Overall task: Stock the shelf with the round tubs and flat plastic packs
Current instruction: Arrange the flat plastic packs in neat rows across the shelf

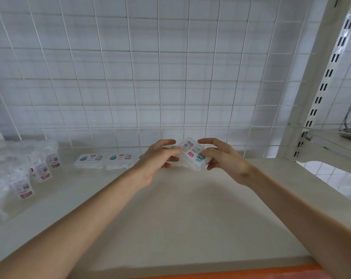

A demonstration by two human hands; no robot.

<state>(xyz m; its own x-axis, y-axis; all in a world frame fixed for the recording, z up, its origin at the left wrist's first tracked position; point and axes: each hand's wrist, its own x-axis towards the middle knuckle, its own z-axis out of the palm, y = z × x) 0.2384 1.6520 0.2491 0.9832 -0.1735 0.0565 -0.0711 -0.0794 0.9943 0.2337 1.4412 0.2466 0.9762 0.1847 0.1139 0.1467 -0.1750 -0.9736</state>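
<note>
both hands' fingers (171, 151) grasp one flat plastic pack (193, 154) above the shelf (182, 208).

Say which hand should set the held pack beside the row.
Probably left: the left hand grips the held pack at the end nearest the row of flat packs; the right hand grips the far end.

At nine o'clock the round tubs (39, 170) blur together, cut by the frame's edge. A third flat pack (140, 156) hides behind the left grip (158, 160). Label print is too small to read.
</note>
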